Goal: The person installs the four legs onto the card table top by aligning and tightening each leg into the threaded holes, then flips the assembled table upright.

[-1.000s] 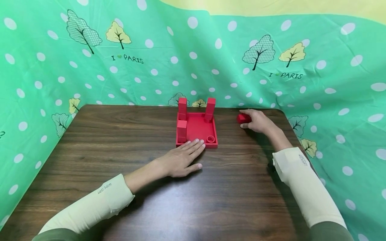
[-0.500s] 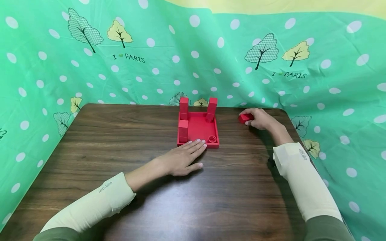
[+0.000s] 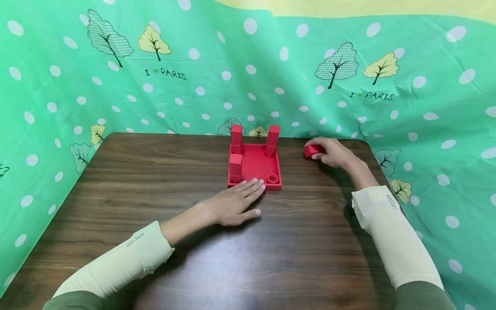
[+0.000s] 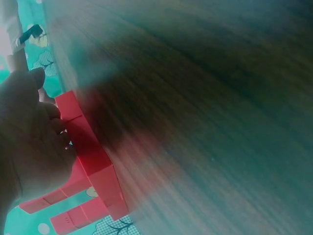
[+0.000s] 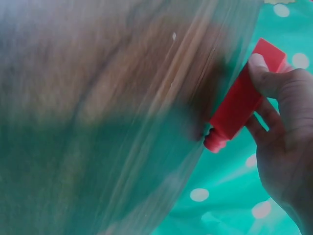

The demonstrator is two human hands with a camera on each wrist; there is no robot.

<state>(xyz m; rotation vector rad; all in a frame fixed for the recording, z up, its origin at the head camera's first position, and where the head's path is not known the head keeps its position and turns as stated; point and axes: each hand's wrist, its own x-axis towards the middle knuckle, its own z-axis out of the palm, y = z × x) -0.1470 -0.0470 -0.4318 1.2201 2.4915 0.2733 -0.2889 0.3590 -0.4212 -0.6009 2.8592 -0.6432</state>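
My right hand (image 3: 334, 151) pinches a red square leg (image 3: 312, 150) at the far right of the table. In the right wrist view, the thumb lies along the leg (image 5: 244, 95), and its threaded end (image 5: 215, 140) points down and left. Straight fingers of my left hand (image 3: 234, 206) rest on the front edge of a shallow red tray-like base (image 3: 257, 163). Three red legs stand on that base: back left (image 3: 236, 138), back right (image 3: 272, 141) and front left (image 3: 235, 168). Its front right corner has a round threaded socket (image 3: 273, 178).
Everything lies on a dark wood-grain table (image 3: 155, 172). A green curtain (image 3: 193, 86) with white dots and printed trees hangs behind and at both sides. Pale sleeves (image 3: 116, 262) cover both forearms.
My right hand has closed its grip on the red leg, which has tilted and shifted slightly. The left hand and the base hold their place.
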